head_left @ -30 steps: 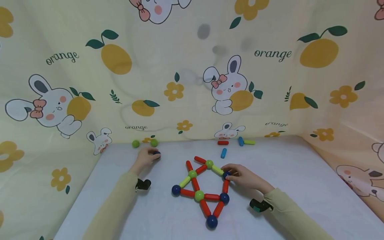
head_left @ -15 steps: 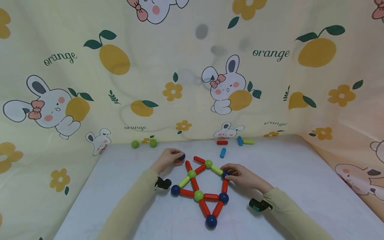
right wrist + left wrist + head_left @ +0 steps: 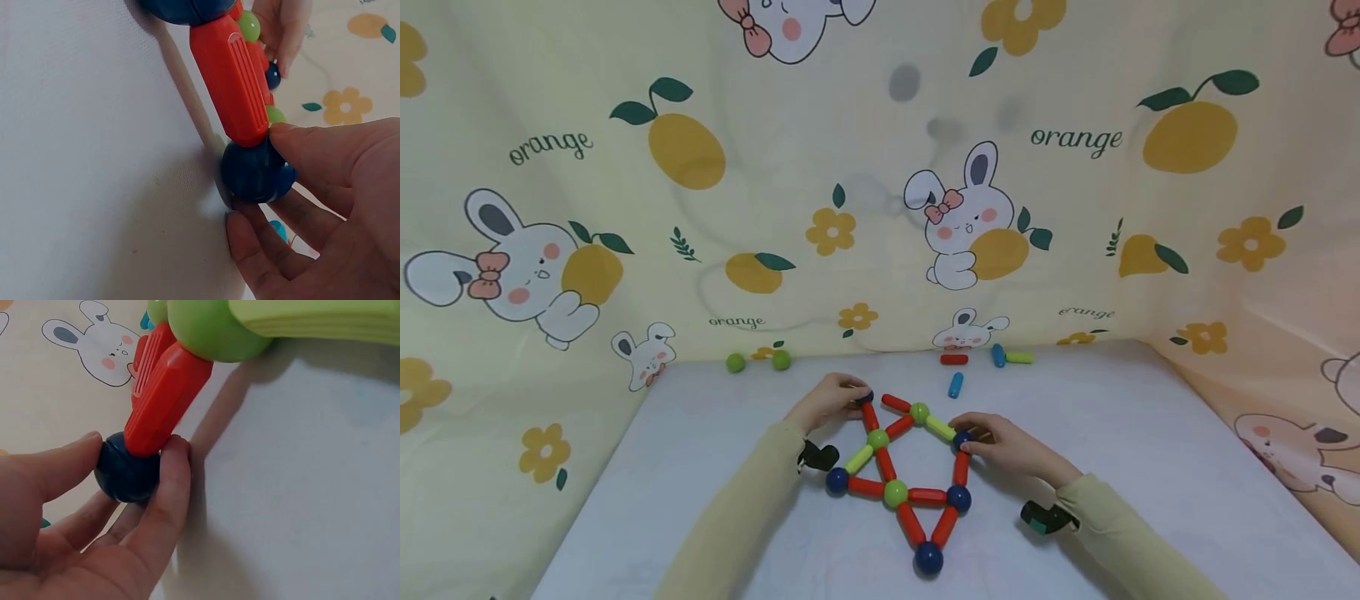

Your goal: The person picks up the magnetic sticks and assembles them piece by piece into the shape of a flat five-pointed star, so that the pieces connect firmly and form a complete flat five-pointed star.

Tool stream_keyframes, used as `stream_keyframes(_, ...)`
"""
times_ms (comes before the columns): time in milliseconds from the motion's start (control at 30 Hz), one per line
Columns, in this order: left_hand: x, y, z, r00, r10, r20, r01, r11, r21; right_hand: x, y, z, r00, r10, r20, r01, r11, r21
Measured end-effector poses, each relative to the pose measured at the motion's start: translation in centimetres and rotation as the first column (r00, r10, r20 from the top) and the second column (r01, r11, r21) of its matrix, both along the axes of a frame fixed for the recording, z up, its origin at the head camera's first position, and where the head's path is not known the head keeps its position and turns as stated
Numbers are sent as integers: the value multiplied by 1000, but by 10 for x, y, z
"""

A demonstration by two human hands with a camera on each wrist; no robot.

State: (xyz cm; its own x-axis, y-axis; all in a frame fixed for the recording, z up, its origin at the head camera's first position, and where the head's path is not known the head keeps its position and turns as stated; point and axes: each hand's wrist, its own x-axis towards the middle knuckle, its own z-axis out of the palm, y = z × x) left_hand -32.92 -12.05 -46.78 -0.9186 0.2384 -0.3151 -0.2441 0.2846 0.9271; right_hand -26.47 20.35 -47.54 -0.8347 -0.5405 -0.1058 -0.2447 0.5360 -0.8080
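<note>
The white table shows a fabric-like grain in the right wrist view. Near its middle lies a frame of balls and sticks: a five-sided ring with one triangle on its left and another on its near side. A navy ball forms the nearest corner; another forms the leftmost. Along the table's far edge, two green balls sit apart toward the left. Farther right lie a red stick and an upper blue stick just beside a lime stick. A lower blue stick lies nearer the frame.
</note>
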Motion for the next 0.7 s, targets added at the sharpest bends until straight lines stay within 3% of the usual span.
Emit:
stream_keyframes(200, 2, 2, 4, 999, 29, 39, -30, 999, 36, -5, 1, 9, 999, 38, 30, -39, 999, 24)
stream_keyframes(433, 5, -4, 5, 996, 37, 87, -44, 996, 81, -38, -11, 25, 996, 82, 43, -86, 992, 90)
stream_keyframes(700, 3, -8, 4, 993, 32, 110, -42, 995, 92, -68, -56, 37, 998, 8, 65, -16, 993, 121)
